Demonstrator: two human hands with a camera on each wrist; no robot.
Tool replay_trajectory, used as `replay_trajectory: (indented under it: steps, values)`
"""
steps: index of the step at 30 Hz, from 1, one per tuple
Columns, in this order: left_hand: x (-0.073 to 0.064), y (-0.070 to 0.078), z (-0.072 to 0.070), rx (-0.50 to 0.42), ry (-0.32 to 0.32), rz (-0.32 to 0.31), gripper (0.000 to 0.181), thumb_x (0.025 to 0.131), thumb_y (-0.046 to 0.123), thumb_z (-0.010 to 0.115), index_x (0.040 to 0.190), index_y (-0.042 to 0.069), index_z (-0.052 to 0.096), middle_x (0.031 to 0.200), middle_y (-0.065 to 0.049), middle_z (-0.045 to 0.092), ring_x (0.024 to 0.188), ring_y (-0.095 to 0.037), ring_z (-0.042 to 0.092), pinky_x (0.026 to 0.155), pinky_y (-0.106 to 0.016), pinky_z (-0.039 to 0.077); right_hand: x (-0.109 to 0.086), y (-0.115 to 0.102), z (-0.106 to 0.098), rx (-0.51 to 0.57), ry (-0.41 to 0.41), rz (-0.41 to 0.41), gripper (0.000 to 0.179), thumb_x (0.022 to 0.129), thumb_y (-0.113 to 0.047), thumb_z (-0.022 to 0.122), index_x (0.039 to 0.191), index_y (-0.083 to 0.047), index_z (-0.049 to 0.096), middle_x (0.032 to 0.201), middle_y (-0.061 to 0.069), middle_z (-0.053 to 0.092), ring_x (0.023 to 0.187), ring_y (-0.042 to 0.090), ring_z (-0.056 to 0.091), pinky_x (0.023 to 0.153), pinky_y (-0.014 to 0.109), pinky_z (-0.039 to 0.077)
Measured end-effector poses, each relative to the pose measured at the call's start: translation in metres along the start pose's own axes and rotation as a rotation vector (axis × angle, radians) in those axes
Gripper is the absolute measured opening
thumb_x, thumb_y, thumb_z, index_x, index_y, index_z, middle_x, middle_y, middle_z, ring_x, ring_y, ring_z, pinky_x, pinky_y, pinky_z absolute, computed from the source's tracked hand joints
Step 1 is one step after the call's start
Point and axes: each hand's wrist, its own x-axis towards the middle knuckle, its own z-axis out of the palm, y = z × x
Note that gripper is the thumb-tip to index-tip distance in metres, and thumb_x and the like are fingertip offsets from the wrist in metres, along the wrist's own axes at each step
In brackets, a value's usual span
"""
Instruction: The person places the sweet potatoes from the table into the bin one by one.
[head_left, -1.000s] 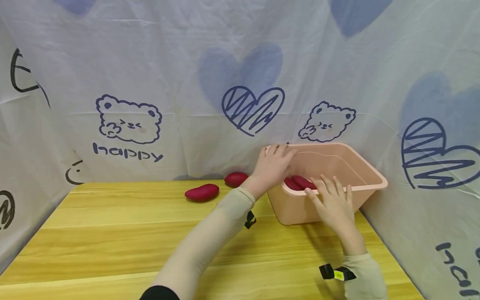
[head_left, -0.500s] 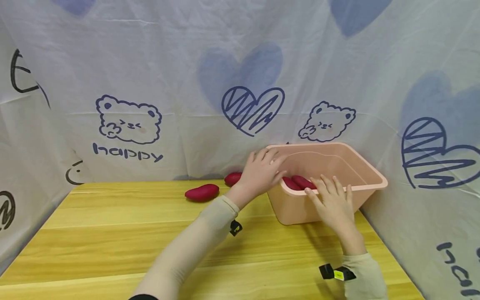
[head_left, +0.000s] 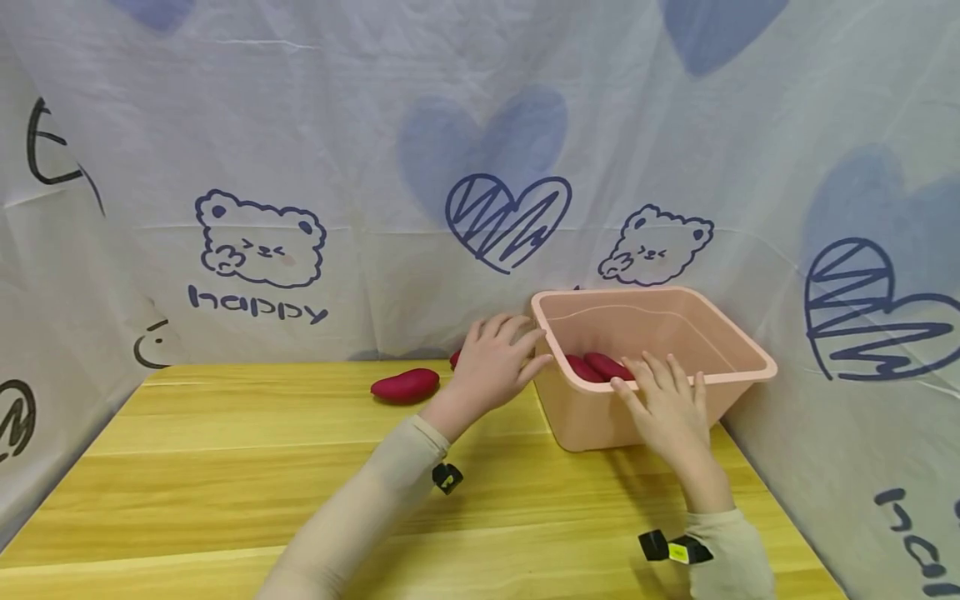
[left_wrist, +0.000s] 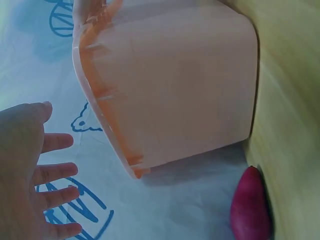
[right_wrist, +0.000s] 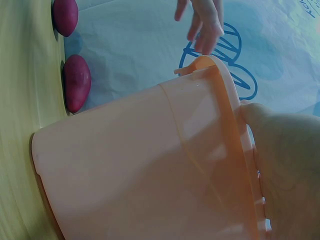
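Note:
My left hand (head_left: 495, 362) hovers with spread fingers just left of a pink plastic bin (head_left: 600, 421), holding nothing. Behind that hand, a purple-red sweet potato (head_left: 454, 358) is mostly hidden in the head view; the left wrist view shows this sweet potato (left_wrist: 251, 207) below the hand, on the table by the cloth. Another sweet potato (head_left: 405, 386) lies farther left. Inside the bin, two sweet potatoes (head_left: 606, 367) rest against the near left corner. My right hand (head_left: 667, 408) rests on the bin's near rim, fingers extended over it.
A wooden table (head_left: 225, 475) carries everything. White cloth (head_left: 360, 167) printed with hearts and bears hangs along the back and both sides, close behind the bin. Small black wrist cameras sit under both sleeves.
My left hand has moved left and down, from over the bin's left rim to beside the bin, covering more of the nearer sweet potato. The right hand stays on the rim.

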Motion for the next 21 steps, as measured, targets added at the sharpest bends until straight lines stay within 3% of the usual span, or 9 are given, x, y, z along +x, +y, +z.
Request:
replay_trajectory:
  steps: [11, 21]
  values:
    - [-0.035, -0.016, 0.005, -0.020, -0.004, -0.042, 0.045, 0.088, 0.057, 0.038, 0.124, 0.032, 0.051, 0.126, 0.003, 0.051, 0.119, -0.022, 0.041, 0.097, -0.047, 0.031, 0.000, 0.001, 0.002, 0.008, 0.012, -0.007, 0.059, 0.090, -0.057, 0.028, 0.134, -0.019, 0.040, 0.143, 0.014, 0.031, 0.134, 0.041, 0.014, 0.103, 0.062, -0.008]
    - [-0.057, -0.030, 0.014, -0.030, -0.055, -0.076, 0.052, 0.084, 0.060, 0.041, 0.125, 0.030, 0.050, 0.127, 0.001, 0.050, 0.121, -0.024, 0.038, 0.098, -0.052, 0.030, 0.000, 0.002, 0.002, -0.005, 0.017, -0.011, 0.058, 0.091, -0.057, 0.028, 0.133, -0.020, 0.040, 0.142, 0.014, 0.032, 0.134, 0.040, 0.014, 0.103, 0.062, -0.007]
